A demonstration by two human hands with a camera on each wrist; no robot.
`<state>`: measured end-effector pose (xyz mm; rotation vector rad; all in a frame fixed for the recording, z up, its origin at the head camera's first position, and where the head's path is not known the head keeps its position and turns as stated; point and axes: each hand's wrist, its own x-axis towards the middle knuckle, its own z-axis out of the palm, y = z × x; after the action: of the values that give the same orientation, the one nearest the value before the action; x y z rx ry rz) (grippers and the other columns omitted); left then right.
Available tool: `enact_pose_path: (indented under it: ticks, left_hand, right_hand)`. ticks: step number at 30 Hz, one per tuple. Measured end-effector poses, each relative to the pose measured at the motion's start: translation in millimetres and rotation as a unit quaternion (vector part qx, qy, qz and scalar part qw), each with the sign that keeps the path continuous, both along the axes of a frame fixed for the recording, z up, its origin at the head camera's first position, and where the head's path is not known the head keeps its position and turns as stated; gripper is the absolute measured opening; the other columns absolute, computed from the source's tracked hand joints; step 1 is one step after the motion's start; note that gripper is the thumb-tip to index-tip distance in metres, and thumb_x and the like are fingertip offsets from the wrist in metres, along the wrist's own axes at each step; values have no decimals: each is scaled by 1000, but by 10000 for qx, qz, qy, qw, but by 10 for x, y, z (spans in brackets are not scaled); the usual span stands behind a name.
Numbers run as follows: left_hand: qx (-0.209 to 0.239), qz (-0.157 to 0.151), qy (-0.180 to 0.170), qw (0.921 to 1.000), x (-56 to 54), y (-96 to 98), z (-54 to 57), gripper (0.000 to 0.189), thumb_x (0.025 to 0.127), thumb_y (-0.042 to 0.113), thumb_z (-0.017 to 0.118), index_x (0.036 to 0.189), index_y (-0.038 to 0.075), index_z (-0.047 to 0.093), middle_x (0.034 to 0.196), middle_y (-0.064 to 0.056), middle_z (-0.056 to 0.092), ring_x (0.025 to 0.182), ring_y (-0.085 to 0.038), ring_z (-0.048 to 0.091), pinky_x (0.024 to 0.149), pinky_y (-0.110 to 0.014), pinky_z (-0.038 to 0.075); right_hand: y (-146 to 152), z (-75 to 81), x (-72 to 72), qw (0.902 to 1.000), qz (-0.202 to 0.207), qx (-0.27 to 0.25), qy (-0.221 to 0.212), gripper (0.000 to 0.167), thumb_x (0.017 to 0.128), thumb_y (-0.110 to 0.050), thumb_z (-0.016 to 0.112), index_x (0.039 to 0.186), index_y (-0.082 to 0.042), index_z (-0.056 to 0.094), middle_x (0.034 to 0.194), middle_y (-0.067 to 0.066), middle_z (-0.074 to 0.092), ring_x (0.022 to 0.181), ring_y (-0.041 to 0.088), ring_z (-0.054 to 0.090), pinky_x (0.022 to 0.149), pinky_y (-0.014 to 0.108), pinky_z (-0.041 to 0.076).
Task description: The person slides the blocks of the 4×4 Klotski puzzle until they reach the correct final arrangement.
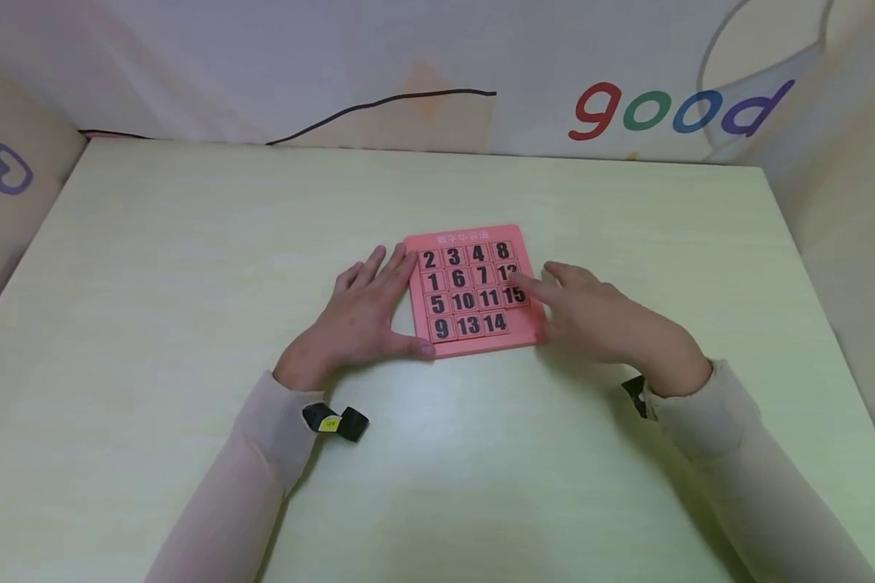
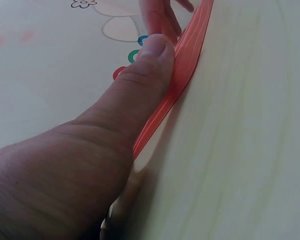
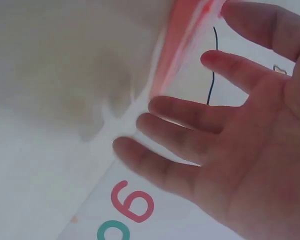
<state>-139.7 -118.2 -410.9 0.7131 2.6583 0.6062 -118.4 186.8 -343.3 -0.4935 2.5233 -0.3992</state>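
Observation:
A pink sliding number puzzle (image 1: 527,257) lies flat on the table, its rows reading 2 3 4 8, 1 6 7 12, 5 10 11 15 and 9 13 14, with a gap at the lower right. Along its left side rests my left hand (image 1: 353,320), fingers straight towards the upper corner and thumb at the lower left corner. The left wrist view shows that thumb (image 2: 145,75) against the red side of the board (image 2: 187,60). My right hand (image 1: 591,316) reaches over the right edge, its index fingertip overlapping the 12 tile. In the right wrist view its fingers (image 3: 180,150) are spread and fairly straight.
The pale table (image 1: 189,243) extends around the puzzle. A curtain-like backdrop (image 1: 299,65) with the coloured word "good" (image 1: 681,109) stands along the back edge, and patterned sides close in left and right. Black bands (image 1: 335,421) sit at both cuffs.

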Motion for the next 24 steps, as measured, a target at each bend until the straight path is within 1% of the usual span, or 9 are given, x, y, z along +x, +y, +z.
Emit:
enact_pose_path:
  ticks: [2,3,6,10,16,21,24]
  left_hand:
    - [-40,-11,-18,10000,-5,10,4,130,72,83,67,163,19,-1,167,4,-9,152,-18,-17,120,-46,-2]
    - [-57,-12,-23,10000,-5,12,3,130,72,83,66,163,19,-1,167,4,-9,152,-18,-17,120,-46,-3]
    - [-49,-26,-13,10000,-6,17,1,131,72,83,66,163,18,-1,167,4,-9,152,-18,-17,120,-45,-3]
    - [-29,-17,-22,10000,-1,20,1,131,72,83,66,163,18,0,168,3,-8,152,-18,-17,120,-45,-3]
    - [-27,13,-76,10000,-6,22,4,130,72,82,67,164,19,0,168,3,-8,152,-18,-17,120,-45,-3]
    - [-6,21,-105,9999,-6,19,8,130,72,82,67,164,19,0,168,4,-8,151,-18,-18,120,-45,-3]
    - [-7,27,-111,9999,-3,22,18,130,72,81,68,164,19,1,168,3,-7,152,-18,-17,120,-46,-3]
  right_hand:
    - [17,-10,68,10000,14,41,-16,72,97,-16,65,161,-24,32,161,27,22,146,48,20,107,66,34]
    - [28,-17,90,10000,28,51,-51,73,97,-14,65,161,-24,31,162,27,19,148,48,16,108,67,31]
    - [53,-24,126,9998,102,54,-131,74,97,-11,62,162,-24,28,164,26,14,149,46,11,111,66,27]
    - [65,-26,128,9997,185,117,-128,73,98,-12,60,162,-22,27,165,26,13,150,45,9,112,66,25]
    - [81,-27,117,9994,296,150,-81,72,97,-12,62,161,-19,30,164,27,15,150,46,11,110,67,27]
    - [76,-15,118,9995,272,124,-114,72,98,-13,62,161,-20,30,164,26,15,150,45,10,111,67,26]
    - [86,-8,116,9994,326,111,-84,70,98,-13,61,161,-20,31,164,27,16,150,46,11,112,66,25]
